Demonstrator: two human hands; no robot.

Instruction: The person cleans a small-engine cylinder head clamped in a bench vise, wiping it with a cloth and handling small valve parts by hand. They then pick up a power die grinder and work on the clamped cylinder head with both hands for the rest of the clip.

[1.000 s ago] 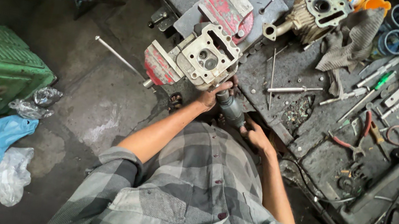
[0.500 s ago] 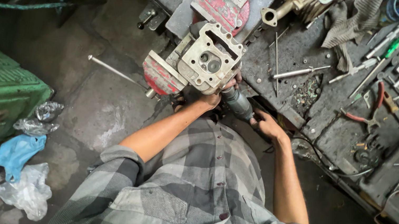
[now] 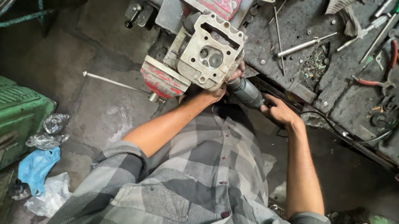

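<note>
1. We see the grey cast-metal engine head with its two round ports [image 3: 212, 58] clamped in the red bench vise [image 3: 165, 77] at the near edge of the dark, cluttered desk [image 3: 296, 42]. Its flat face is turned up toward the camera.
2. Our left hand [image 3: 219, 91] is closed against the lower right edge of the casting, fingers curled over the rim, at about 5 o'clock from the ports.
3. Our right hand [image 3: 277, 110] is wrapped shut around the rear of the grey cylindrical power tool [image 3: 245, 91]. The tool's nose points toward 10 o'clock, straight at the casting's edge and right beside the left fingers.
4. The risk we judge greatest: the tool tip skidding off the metal into the left hand, since the two nearly touch.
5. The casting overhangs the vise jaws, so sideways pressure could twist it loose.
6. The black cable [image 3: 345, 134] trails along the desk edge toward 3 o'clock, where it could snag and jerk the tool.
</note>
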